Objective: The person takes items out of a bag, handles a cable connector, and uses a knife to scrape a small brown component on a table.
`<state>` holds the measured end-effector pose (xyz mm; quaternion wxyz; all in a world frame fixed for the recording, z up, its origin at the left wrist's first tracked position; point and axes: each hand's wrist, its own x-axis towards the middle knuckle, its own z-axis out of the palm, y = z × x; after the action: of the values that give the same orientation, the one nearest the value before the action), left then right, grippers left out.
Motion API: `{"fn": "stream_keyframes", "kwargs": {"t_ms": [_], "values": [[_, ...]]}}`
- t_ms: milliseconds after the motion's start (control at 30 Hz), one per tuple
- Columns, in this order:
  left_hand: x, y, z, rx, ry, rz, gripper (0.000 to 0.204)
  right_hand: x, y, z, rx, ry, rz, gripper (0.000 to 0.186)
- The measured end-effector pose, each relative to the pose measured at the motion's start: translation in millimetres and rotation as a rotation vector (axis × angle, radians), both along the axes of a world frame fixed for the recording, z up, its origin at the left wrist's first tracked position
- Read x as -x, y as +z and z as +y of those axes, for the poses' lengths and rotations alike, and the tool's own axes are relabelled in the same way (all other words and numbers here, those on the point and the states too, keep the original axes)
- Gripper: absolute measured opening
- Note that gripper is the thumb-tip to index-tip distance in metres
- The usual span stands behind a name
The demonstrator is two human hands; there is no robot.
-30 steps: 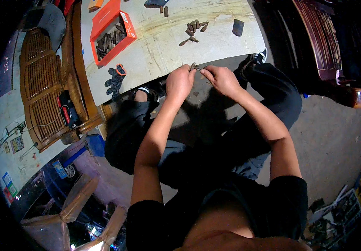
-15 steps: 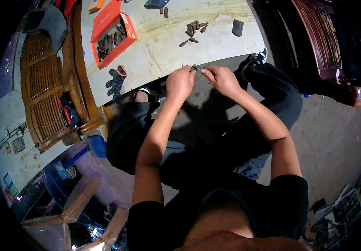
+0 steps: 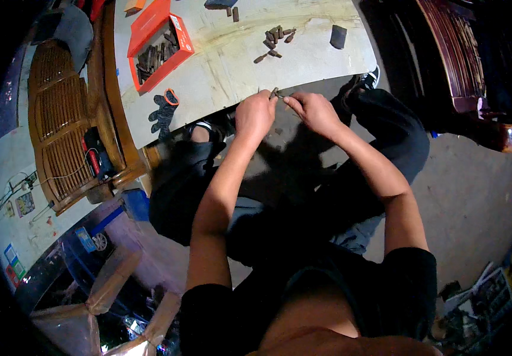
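Observation:
At the near edge of the pale table (image 3: pixel 226 71), my left hand (image 3: pixel 255 115) is closed in a pinch on a small dark brown piece (image 3: pixel 274 92). Close against it, my right hand (image 3: pixel 315 113) pinches something thin and greyish, its tip meeting the dark piece; its kind is too small to make out. Beyond my hands lies a loose cluster of similar dark brown pieces (image 3: pixel 276 34), stubby and rod-like. To the left, an open orange-red cardboard box (image 3: pixel 167 69) holds many more of them.
A dark knitted glove (image 3: pixel 163 114) with an orange cuff lies at the table's near left corner. A dark rectangular block (image 3: pixel 338 37) sits on the right. Slatted wooden seats (image 3: pixel 63 127) stand left, another wooden seat (image 3: pixel 466 77) right. My legs straddle the space below my hands.
Both hands stay at nearly the same spot with small finger movements. The dark piece shows a little more above my left fingertips. Objects on the table have not visibly been moved.

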<state>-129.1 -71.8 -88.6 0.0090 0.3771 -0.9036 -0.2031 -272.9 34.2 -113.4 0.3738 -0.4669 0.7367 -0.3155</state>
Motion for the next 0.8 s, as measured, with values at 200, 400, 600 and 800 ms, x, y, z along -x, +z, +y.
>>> {"fn": "stream_keyframes", "kwargs": {"t_ms": [200,400,600,800], "values": [[2,2,2,-0.014,-0.001,-0.011,0.025,2,-1,-2,0.064,-0.111,0.010,0.043],[2,1,-1,-0.022,0.016,-0.021,0.026,0,-1,1,0.007,-0.028,-0.005,0.045],[3,2,2,-0.018,0.032,-0.009,0.027,-2,-1,-2,-0.057,-0.045,-0.066,0.045],[5,3,0,-0.018,0.023,-0.046,0.028,0,-10,0,0.065,-0.066,-0.072,0.045]]}}
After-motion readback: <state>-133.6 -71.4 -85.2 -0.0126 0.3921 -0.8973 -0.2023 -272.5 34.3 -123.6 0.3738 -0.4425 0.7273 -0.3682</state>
